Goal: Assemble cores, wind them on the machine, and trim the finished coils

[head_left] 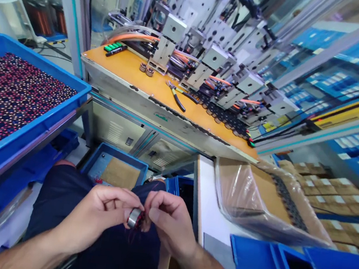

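Above my lap, my left hand (106,208) is closed on a small motor stator (134,218), pinching it between thumb and fingers. The stator has a silvery metal ring and dark red windings on its right side, with fine wires hanging below it. My right hand (171,221) is closed right beside the windings, thumb pressed to the bent forefinger. What lies in that pinch is too fine to make out, and its other fingers are curled behind the stator's edge.
A blue tray (74,77) full of small wound parts stands at left. Ahead, an orange-topped bench (122,67) carries a machine, pliers (177,96), a marker (116,50) and several stators. A plastic-lined box (241,191) and blue bins (254,268) stand right; a blue tray (94,163) lies below.
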`<state>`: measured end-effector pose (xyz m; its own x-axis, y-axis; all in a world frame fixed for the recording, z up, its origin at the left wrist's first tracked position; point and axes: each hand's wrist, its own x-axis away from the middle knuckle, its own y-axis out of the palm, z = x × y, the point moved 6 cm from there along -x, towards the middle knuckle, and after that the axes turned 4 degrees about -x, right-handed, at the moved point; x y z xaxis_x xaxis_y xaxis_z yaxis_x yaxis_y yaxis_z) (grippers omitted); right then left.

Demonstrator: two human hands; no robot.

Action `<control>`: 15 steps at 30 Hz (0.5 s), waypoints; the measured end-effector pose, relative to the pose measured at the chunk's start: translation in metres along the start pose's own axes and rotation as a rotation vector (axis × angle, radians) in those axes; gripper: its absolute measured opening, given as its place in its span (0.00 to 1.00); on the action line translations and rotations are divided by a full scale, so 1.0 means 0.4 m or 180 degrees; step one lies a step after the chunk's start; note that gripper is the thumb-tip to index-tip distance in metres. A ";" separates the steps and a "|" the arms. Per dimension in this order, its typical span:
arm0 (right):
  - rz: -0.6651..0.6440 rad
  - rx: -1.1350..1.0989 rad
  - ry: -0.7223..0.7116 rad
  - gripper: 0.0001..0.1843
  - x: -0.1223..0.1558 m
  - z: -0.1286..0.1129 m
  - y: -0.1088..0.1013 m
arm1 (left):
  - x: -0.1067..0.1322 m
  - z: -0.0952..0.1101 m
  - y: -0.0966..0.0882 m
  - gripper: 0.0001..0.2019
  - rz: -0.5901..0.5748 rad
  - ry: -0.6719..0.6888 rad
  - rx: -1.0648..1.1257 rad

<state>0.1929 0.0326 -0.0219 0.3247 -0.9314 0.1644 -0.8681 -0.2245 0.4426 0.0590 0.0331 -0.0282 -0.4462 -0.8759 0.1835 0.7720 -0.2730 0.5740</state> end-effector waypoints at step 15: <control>-0.0136 0.0444 0.0225 0.05 -0.032 -0.062 -0.003 | -0.014 0.013 0.003 0.12 -0.0187 -0.0004 -0.0174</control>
<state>0.1990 0.0520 -0.0025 0.3836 -0.8989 0.2118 -0.8951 -0.3056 0.3247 0.0601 0.0399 -0.0245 -0.4919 -0.8573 0.1517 0.7680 -0.3453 0.5394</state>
